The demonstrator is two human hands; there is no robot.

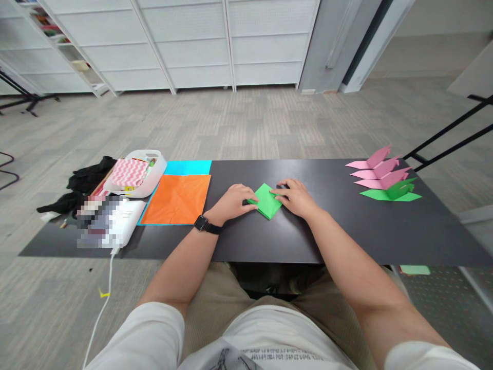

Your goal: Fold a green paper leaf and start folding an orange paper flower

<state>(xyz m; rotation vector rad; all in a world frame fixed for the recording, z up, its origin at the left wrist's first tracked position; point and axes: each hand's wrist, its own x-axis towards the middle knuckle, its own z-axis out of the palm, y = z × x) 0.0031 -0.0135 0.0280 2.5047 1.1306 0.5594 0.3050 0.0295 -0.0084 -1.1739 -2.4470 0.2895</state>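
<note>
A small green folded paper point(266, 200) lies on the dark table with a corner toward me, in a diamond shape. My left hand point(234, 201), a black watch at its wrist, has thumb and fingers closed at the paper's left corner. At the right corner, my right hand point(297, 197) grips the paper with bent fingers, some resting on its upper face. The undersides of the fingers and the paper's lower layers are hidden.
Orange sheets point(177, 199) lie over blue sheets point(188, 167) left of my hands. Further left are a white basket point(157, 177), a white corded device point(133, 218) and black cloth point(90, 174). Pink folded-paper birds point(379, 172) and a green one point(393, 194) stand at the table's right end point(431, 236).
</note>
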